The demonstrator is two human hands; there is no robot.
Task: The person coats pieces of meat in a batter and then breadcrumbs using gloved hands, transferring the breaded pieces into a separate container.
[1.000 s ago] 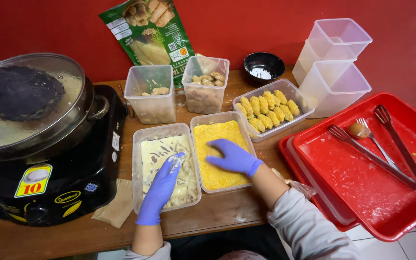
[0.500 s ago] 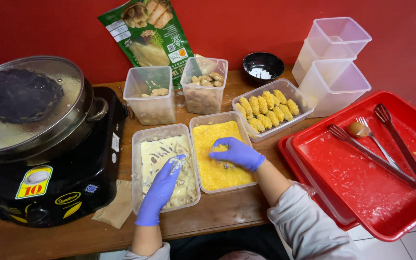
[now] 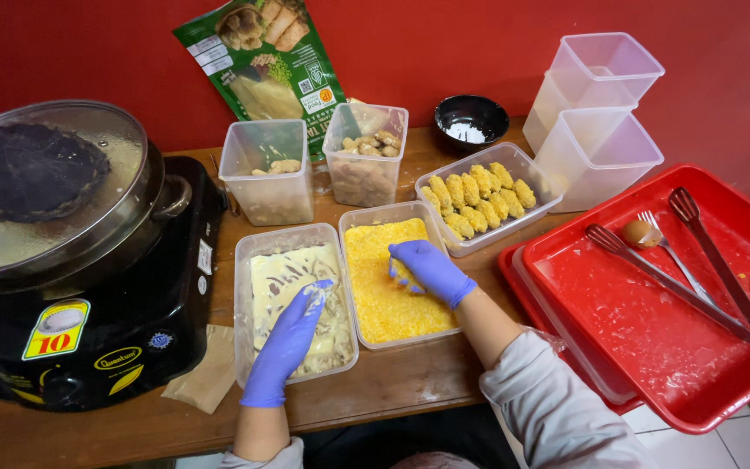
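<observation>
Both hands wear blue gloves. My left hand [image 3: 288, 343] reaches into a clear tub of pale batter [image 3: 258, 291], its fingertips smeared with batter and pressed into the mix. My right hand [image 3: 429, 271] rests palm down, fingers curled, in the tub of yellow breadcrumbs [image 3: 375, 308] beside it; whatever lies under the fingers is hidden. Behind these, a longer tub [image 3: 538, 184] holds several crumbed yellow pieces in rows.
A black cooker [image 3: 88, 339] with a lidded pan [image 3: 54, 200] stands at the left. Two tubs of uncoated pieces [image 3: 271, 174] [image 3: 366, 156], a green packet [image 3: 262, 56], a black bowl [image 3: 472, 120] and stacked empty tubs [image 3: 596, 104] line the back. Red trays [image 3: 653, 347] with tongs [image 3: 679, 278] lie at the right.
My right hand has slid slightly nearer and lower in the breadcrumb tub. My left hand stays in the batter.
</observation>
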